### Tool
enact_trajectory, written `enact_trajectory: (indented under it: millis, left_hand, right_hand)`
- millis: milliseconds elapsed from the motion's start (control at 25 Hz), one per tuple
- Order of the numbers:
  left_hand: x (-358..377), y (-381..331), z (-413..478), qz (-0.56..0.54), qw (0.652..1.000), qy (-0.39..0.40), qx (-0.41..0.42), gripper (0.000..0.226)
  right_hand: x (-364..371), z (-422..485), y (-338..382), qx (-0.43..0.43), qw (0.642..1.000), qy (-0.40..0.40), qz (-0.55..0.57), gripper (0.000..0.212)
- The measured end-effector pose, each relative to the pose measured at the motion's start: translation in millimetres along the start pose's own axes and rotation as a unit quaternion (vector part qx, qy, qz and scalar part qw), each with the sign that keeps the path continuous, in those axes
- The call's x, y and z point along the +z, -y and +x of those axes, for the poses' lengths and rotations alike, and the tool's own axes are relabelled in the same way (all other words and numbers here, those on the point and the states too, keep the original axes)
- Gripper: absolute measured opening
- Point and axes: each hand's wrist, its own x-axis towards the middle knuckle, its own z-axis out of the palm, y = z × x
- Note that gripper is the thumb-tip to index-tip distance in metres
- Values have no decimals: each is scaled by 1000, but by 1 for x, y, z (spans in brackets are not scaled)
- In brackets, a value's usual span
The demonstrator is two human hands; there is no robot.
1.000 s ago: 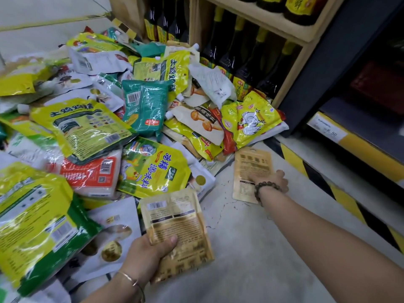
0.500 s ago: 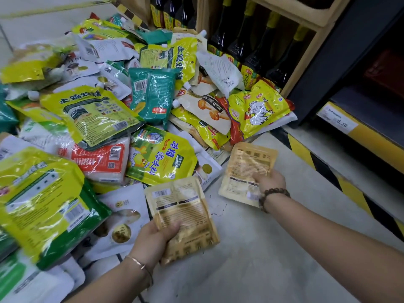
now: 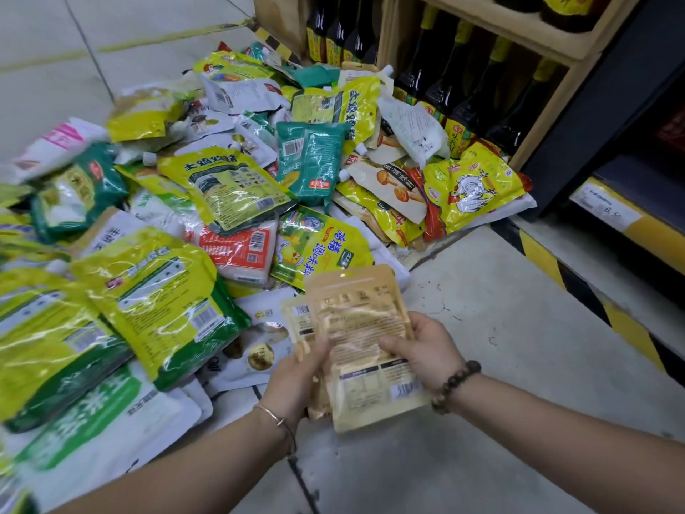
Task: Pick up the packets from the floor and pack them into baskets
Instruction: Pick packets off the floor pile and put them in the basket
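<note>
Two tan packets are stacked in front of me above the floor. The upper tan packet (image 3: 365,339) lies over the lower tan packet (image 3: 301,320), of which only the left edge shows. My right hand (image 3: 426,350) grips the upper packet at its right side, thumb on top. My left hand (image 3: 296,376) holds the stack from the left, fingers curled under it. A big heap of packets (image 3: 230,187) in yellow, green, white and orange covers the floor to the left and ahead. No basket is in view.
A wooden shelf (image 3: 537,42) with dark bottles (image 3: 444,76) stands behind the heap. A black and yellow striped kerb (image 3: 578,276) and a dark rack with a price label (image 3: 604,211) run along the right. Bare grey floor (image 3: 500,365) lies under my arms.
My right hand lifted the second tan packet off the floor and brought it left, on top of the packet in my left hand. Both hands now meet on the stack.
</note>
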Motion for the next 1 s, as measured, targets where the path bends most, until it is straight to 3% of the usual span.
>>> enact_trajectory:
  millis: [160, 320, 400, 480, 640, 800, 1000]
  left_hand:
    - [-18, -6, -20, 24, 996, -35, 73, 13]
    - [-68, -12, -30, 64, 977, -148, 137, 19]
    - [-97, -9, -33, 51, 969, -196, 140, 24]
    - [-119, -5, -40, 17, 963, -236, 129, 14]
    - [-147, 2, -55, 27, 955, -273, 115, 11]
    - [-152, 4, -62, 32, 955, -273, 112, 12]
    - [-145, 4, -56, 20, 962, -249, 108, 16]
  right_hand:
    - [50, -5, 1, -58, 994, 56, -71, 22]
    - [83, 19, 25, -173, 961, 62, -205, 37]
    - [98, 40, 36, -265, 883, 76, -381, 47]
    - [126, 57, 36, -299, 792, 110, -520, 60]
    - [173, 69, 15, -303, 687, 89, -655, 86]
    - [176, 69, 4, -298, 679, 44, -669, 91]
    - [162, 60, -1, -293, 700, 12, -651, 54]
